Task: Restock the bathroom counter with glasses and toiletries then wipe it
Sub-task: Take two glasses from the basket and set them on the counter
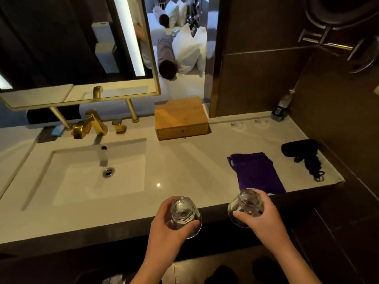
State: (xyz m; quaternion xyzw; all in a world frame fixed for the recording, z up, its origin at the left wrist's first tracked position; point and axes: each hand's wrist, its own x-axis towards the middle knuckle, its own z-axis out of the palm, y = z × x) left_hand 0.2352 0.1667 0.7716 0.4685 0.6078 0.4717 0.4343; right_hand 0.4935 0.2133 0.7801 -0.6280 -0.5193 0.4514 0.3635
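My left hand (164,228) grips a clear glass (183,214) held upside down, base towards me, over the front edge of the white counter (184,160). My right hand (264,220) grips a second clear glass (246,203), also inverted, just in front of a folded purple cloth (258,173) that lies on the counter near its front right edge. Both glasses hang in the air above the dark counter front.
A rectangular sink (96,173) with a gold faucet (90,125) is on the left. A wooden drawer box (181,119) stands at the back centre. A black hair dryer (300,149) with coiled cord lies at far right. Two round coasters (249,124) and a water bottle (282,106) sit at the back right.
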